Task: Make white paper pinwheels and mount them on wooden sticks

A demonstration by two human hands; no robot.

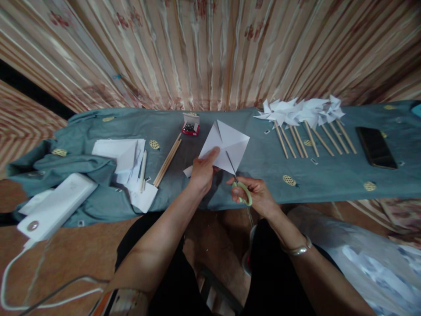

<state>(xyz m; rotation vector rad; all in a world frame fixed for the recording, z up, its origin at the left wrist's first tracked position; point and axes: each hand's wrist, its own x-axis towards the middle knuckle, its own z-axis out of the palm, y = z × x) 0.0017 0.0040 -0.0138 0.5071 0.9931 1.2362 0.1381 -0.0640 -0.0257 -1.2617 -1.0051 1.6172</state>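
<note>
White paper sheet (237, 140), square, slit at its far corner: is being held above the grey-green cloth (263, 169). Left hand (202, 171): is pinching it, thumb lying on top, fingers mostly hiding beneath. Right hand (258, 193): is gripping green-handled scissors (245, 188), one blade showing across the near corner. Technique, as judged: keeping the paper taut, following the fold line, probably stopping short of centre. Surface: cloth bearing pineapple prints (289, 180), bunching at the left end. Room: pleated curtain (184, 57) hanging behind, brown floor (72, 263) showing below

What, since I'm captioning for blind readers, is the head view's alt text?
The right hand holds scissors at a paper square gripped by the left hand. Sticks lie to the left; pinwheels and a phone to the right.
</note>
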